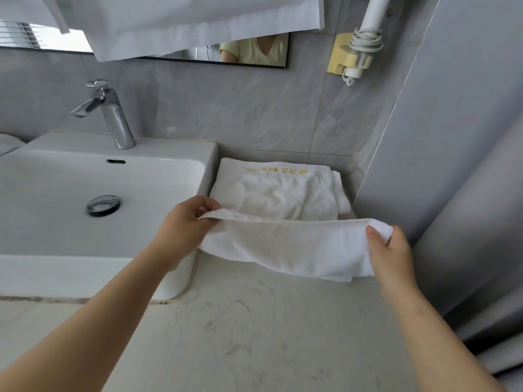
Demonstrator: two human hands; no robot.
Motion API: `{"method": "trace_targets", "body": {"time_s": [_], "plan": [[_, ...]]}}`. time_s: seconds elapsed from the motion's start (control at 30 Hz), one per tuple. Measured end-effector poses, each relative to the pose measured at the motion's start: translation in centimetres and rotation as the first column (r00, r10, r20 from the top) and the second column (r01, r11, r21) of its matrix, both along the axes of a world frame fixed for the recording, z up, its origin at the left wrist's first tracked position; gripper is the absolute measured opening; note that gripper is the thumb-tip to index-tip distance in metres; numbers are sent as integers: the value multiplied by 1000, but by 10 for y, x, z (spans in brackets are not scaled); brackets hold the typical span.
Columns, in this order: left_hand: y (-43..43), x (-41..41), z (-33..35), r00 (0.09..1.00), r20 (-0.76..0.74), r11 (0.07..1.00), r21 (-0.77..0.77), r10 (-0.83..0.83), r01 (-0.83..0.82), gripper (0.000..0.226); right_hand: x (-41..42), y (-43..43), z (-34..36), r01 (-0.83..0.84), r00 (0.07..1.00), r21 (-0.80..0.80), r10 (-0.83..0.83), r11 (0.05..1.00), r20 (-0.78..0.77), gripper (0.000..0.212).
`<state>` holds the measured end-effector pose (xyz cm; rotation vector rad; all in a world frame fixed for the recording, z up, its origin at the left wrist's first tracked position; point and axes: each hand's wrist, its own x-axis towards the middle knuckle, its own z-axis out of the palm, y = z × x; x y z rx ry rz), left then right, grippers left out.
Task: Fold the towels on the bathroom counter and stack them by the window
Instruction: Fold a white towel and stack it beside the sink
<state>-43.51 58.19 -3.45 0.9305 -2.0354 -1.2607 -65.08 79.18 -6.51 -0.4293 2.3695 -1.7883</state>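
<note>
A white towel point(285, 247) hangs doubled over, held just above the marble counter point(254, 329). My left hand point(184, 224) pinches its upper left corner, thumb on top. My right hand point(393, 250) grips its upper right corner. Behind it, a folded white towel with gold lettering point(280, 190) lies flat on the counter against the back wall, between the basin and the right wall.
A white basin point(85, 193) with a chrome tap point(113, 114) fills the left side. A hair dryer point(359, 49) hangs on the wall at top right. White cloth point(184, 21) hangs above, in front of the mirror. The grey wall stands close on the right.
</note>
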Motion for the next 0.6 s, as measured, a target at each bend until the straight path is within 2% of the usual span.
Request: {"method": "trace_targets", "body": {"time_s": [0.03,0.07,0.1,0.17,0.2,0.23,0.27,0.3,0.33,0.37,0.4,0.5,0.53,0.6], "plan": [[2,2,-3,994,-109,987,155,-32,49,11,1,2,-1,-3,1000,-14,4,1000,16,9],[4,6,-5,988,-147,964,250,-51,87,5,1,5,-2,-18,999,-10,19,1000,33,8],[3,10,-8,989,-120,949,292,-84,116,11,0,9,-2,-52,997,15,51,999,62,8],[0,21,-10,978,56,928,333,-199,169,20,-2,18,1,-206,964,105,183,973,193,11],[-1,25,-11,941,202,920,342,-273,193,19,-3,23,3,-312,924,164,260,936,279,14],[0,27,-11,859,375,914,337,-349,225,16,-3,28,4,-415,877,233,319,880,359,15],[2,27,-12,723,576,922,284,-382,261,15,-3,33,5,-500,834,302,357,812,421,16],[5,24,-15,553,762,928,167,-337,334,19,-2,36,4,-559,803,360,380,746,460,17],[9,21,-20,417,880,902,28,-226,431,25,-1,36,1,-587,791,403,390,702,471,18],[14,17,-26,359,926,858,-85,-120,507,29,0,35,-3,-582,800,429,393,691,453,19],[18,14,-32,362,930,821,-165,-54,546,31,0,33,-8,-552,826,443,389,707,408,19],[22,5,-55,489,872,756,-324,6,568,29,4,22,-25,-461,887,459,385,760,254,16],[21,2,-64,523,851,762,-316,-35,566,28,7,19,-31,-455,890,462,391,761,233,15],[21,-1,-78,552,819,830,-193,-157,524,22,12,18,-45,-467,884,468,403,750,236,16]]}}
